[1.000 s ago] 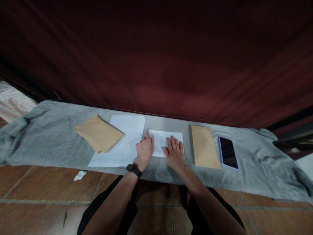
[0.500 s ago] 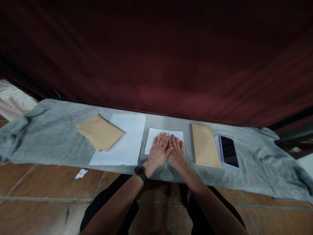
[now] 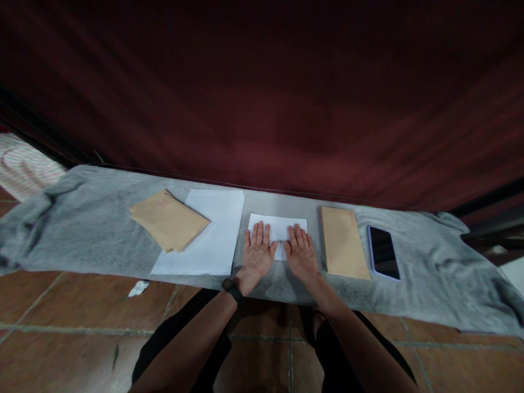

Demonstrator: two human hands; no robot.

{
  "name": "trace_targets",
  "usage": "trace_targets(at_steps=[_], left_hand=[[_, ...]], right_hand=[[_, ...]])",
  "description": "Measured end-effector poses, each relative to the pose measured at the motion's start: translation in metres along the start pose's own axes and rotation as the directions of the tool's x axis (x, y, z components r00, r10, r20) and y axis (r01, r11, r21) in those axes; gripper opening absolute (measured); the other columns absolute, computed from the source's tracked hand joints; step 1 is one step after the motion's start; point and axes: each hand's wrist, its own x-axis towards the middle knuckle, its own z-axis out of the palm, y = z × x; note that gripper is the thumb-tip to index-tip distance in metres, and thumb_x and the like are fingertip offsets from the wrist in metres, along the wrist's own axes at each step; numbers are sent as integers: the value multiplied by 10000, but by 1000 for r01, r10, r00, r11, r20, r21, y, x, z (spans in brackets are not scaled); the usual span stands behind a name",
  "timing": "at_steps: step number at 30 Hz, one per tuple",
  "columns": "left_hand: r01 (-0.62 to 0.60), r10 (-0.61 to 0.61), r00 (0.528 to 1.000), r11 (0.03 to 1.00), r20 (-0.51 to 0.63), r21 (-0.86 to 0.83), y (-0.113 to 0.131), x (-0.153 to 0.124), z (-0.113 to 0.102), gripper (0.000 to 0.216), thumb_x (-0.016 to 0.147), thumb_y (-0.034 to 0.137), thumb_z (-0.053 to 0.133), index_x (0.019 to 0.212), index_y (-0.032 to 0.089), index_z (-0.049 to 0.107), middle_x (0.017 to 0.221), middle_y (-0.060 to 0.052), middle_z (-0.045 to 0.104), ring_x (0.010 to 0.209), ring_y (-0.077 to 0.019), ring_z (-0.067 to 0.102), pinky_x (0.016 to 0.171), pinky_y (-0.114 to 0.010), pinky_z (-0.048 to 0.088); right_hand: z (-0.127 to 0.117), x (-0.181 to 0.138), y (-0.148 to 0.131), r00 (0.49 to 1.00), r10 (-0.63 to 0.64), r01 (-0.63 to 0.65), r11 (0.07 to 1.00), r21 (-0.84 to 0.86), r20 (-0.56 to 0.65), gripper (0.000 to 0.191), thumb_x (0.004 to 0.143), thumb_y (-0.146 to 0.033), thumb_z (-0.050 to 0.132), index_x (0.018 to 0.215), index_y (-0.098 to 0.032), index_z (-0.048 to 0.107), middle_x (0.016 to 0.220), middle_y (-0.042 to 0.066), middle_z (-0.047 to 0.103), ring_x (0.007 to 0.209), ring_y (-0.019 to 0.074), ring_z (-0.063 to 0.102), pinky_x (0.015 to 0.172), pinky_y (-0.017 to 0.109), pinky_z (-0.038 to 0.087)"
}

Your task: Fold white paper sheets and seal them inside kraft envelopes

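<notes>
A small white sheet of paper (image 3: 278, 228), perhaps folded, lies on the grey cloth in front of me. My left hand (image 3: 257, 252) rests flat over its left part, fingers stretched forward and thumb out to the side. Over the right part lies my right hand (image 3: 301, 253), also flat and open. Between the two thumbs a strip of the paper shows. Both hands cover the paper's near corners. To the left is a stack of larger white paper (image 3: 219, 232); to the right, a pile of brown envelopes (image 3: 344, 243).
More brown envelopes (image 3: 170, 220) lie fanned across the left edge of the white stack. A phone (image 3: 383, 252) with a purple case lies at the right. The grey cloth (image 3: 98, 218) covers a long, narrow surface against a dark red curtain (image 3: 262, 109). Crumpled tissue (image 3: 138, 288) is on the tiled floor.
My hands have moved apart, from touching at the middle of the small paper to its left and right sides. The paper and the things around it stay in place.
</notes>
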Motion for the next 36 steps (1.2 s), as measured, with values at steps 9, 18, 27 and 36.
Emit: trace_targets(at_steps=[9,18,27,36], left_hand=[[48,-48,999,999,-20,-2,-5,-4,1,606,1037,359,326,1565,63,304,1633,-184,275,1529,-275,243,1248,-482,224],[66,-71,995,996,-65,-66,-7,-4,-9,607,1038,339,291,1543,4,310,1620,-223,285,1533,-303,218,1248,-513,222],[-252,251,968,967,-19,-50,16,-44,3,652,975,197,337,1602,107,184,1643,-165,281,1549,-260,164,1249,-511,226],[-174,175,984,983,25,-60,7,-49,-3,616,987,220,317,1577,64,225,1653,-185,233,1553,-266,129,1249,-500,220]], right_hand=[[7,-5,17,995,15,-16,1000,-6,-100,589,1058,-367,296,1567,-71,313,1609,181,352,1479,292,343,1205,484,262],[-5,-15,13,991,46,-39,997,60,-128,604,1063,-354,289,1574,-32,268,1622,213,305,1510,303,286,1221,513,250],[-16,-36,-34,980,-196,182,948,262,31,598,1070,-371,185,1601,-97,209,1660,133,243,1545,217,202,1253,454,250],[-11,-46,-18,976,-212,203,968,147,44,666,1065,-472,223,1581,-53,258,1651,178,236,1543,259,204,1249,492,221]])
